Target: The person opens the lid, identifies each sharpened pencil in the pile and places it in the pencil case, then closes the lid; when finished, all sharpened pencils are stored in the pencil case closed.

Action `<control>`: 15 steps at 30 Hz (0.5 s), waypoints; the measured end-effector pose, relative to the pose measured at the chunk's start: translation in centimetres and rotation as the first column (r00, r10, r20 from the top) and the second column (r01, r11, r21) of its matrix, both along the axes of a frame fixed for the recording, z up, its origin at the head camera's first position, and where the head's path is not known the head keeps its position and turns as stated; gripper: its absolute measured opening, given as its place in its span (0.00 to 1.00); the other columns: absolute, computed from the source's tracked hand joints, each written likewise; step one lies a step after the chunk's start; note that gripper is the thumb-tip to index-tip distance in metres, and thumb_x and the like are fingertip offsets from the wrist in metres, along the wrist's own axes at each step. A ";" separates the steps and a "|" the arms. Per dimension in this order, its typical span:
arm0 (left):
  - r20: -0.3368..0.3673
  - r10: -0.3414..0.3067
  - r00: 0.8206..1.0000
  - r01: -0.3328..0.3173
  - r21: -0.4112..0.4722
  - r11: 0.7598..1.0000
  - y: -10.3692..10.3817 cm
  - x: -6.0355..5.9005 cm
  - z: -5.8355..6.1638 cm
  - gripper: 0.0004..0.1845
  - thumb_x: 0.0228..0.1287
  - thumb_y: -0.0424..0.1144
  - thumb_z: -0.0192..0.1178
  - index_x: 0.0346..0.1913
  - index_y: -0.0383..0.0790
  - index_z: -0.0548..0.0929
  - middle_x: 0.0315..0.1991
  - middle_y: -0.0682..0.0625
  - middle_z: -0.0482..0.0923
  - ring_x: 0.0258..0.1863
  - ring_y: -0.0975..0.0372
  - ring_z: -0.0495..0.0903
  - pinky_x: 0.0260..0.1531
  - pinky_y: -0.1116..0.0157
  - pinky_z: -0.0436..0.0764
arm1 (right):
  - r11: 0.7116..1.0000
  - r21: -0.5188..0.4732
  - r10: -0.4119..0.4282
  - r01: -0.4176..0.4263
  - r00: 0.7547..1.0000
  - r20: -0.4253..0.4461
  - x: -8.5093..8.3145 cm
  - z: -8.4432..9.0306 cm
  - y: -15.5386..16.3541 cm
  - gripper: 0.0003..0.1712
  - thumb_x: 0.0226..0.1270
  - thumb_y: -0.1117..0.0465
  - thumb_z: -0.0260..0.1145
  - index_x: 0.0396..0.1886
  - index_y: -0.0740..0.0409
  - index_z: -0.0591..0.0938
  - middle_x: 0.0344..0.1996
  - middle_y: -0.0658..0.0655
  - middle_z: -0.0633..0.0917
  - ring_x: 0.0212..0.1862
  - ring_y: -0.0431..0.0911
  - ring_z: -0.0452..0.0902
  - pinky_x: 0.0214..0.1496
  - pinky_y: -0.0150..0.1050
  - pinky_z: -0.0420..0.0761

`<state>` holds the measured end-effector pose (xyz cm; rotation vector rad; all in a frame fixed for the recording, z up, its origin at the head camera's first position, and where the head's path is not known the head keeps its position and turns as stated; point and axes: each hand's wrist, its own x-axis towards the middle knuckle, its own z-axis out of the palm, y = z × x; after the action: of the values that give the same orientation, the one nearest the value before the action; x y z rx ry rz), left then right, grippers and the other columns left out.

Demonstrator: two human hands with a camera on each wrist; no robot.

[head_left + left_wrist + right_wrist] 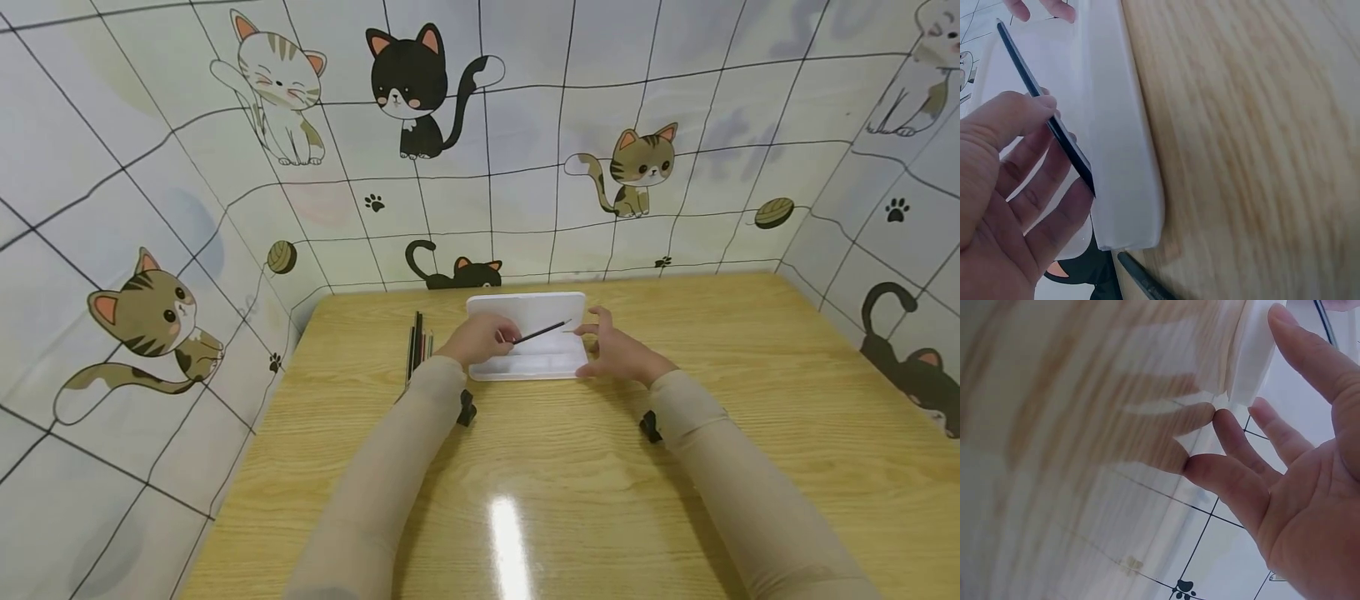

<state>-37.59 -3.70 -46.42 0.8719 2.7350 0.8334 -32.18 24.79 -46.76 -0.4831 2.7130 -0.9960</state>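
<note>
A row of pencils (418, 346) lies on the wooden table (570, 467), well to the left, just beside the left hand and apart from the white case.

The left hand (480, 338) is positioned over the left part of the white case (528, 310). Its thumb and fingers pinch a dark pencil (542, 332). The left wrist view confirms the grasp: the thumb presses the shaft against the fingers (1035, 200), and the pencil points away across the case.

The pencil is held above the case interior, tilted, with its tip directed to the right, near the right hand's fingertips.

The right hand (618, 350) rests at the right end of the case. Its fingers are spread and straight, grasping nothing. In the right wrist view the fingertips (1225, 422) sit at the case corner; actual contact cannot be confirmed.
</note>
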 end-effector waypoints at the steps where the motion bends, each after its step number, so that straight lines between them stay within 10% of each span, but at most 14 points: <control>1: -0.001 0.001 1.000 -0.001 -0.010 1.000 0.1 -0.1 0.0 0.08 0.67 0.32 0.67 0.47 0.44 0.90 0.40 0.54 0.86 0.40 0.63 0.81 0.42 0.66 0.80 | 1.000 -0.004 -0.004 0.004 1.000 0.004 0.0 0.0 0.0 0.68 0.60 0.60 0.78 0.78 0.65 0.34 0.73 0.65 0.68 0.64 0.64 0.75 0.66 0.60 0.71; 15: 0.052 -0.032 0.998 0.031 0.015 0.999 0.0 -0.7 -0.8 0.06 0.66 0.32 0.69 0.43 0.43 0.90 0.37 0.54 0.86 0.39 0.63 0.81 0.45 0.66 0.80 | 1.000 -0.011 -0.018 0.018 0.999 0.046 0.1 0.2 0.1 0.68 0.61 0.57 0.78 0.80 0.60 0.35 0.75 0.62 0.65 0.67 0.64 0.71 0.68 0.62 0.68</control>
<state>-38.32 -3.71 -47.23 0.8806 2.6666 0.8585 -32.12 24.89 -46.59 -0.4334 2.6769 -1.0153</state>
